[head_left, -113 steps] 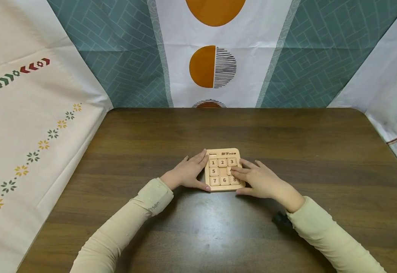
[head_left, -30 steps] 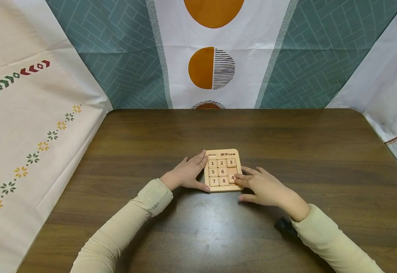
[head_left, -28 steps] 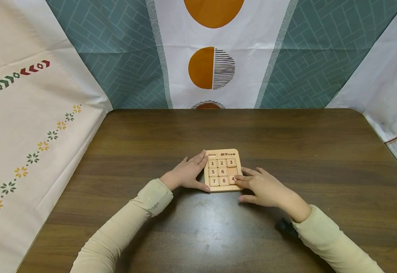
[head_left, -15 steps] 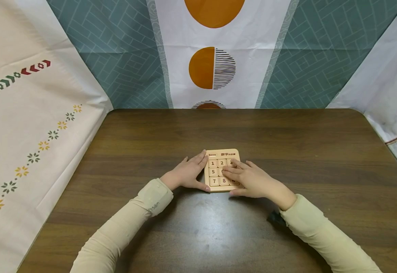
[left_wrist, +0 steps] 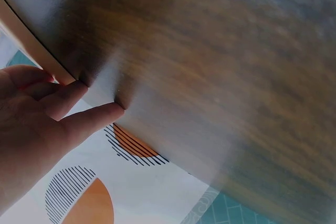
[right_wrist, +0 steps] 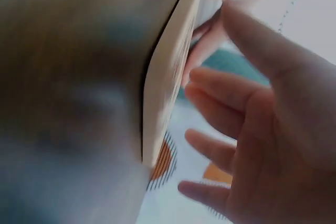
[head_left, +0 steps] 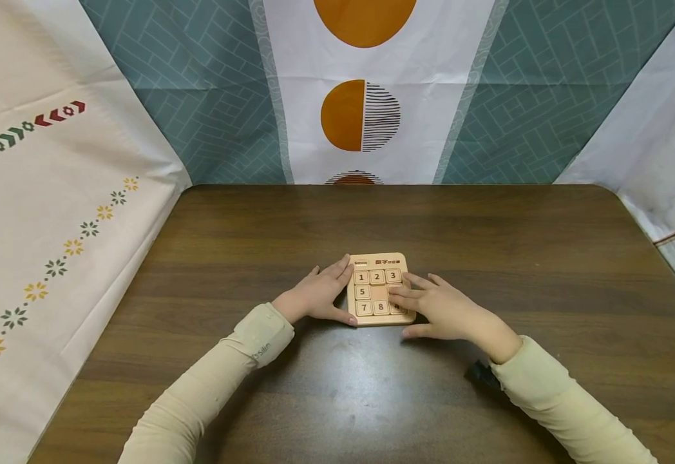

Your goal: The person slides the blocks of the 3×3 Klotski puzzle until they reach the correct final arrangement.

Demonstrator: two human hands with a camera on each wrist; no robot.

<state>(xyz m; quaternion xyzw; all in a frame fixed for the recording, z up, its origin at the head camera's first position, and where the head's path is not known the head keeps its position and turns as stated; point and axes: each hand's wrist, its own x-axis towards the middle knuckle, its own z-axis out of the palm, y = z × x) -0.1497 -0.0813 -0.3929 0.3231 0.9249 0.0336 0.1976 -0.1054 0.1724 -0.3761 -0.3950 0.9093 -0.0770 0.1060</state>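
Observation:
A square wooden number sliding puzzle (head_left: 381,321) lies flat on the table. My left hand (head_left: 319,294) rests along its left side, with straight fingers near the upper corner and the thumb at the lower one. Straight fingertips of my right hand (head_left: 447,312) reach over the right column and touch a tile there, partly covering it. Tiles 1, 2 and 3 fill the top row. Tile 5 (head_left: 362,292) stands left of a vacant centre slot, and 7 and 8 (head_left: 380,307) sit below. In the right wrist view the puzzle's edge (right_wrist: 163,82) faces the spread fingers.
The dark wooden table (head_left: 256,232) extends all round the puzzle. A patterned cloth (head_left: 227,129) hangs behind its far edge, and white embroidered fabric (head_left: 53,212) covers the left side. A small black object (head_left: 481,375) shows beneath the right cuff.
Tile 4 went down to the lower right. Tile 6, in the centre a second ago, has slid right under my right fingers, leaving the centre vacant. My left hand has kept its place.

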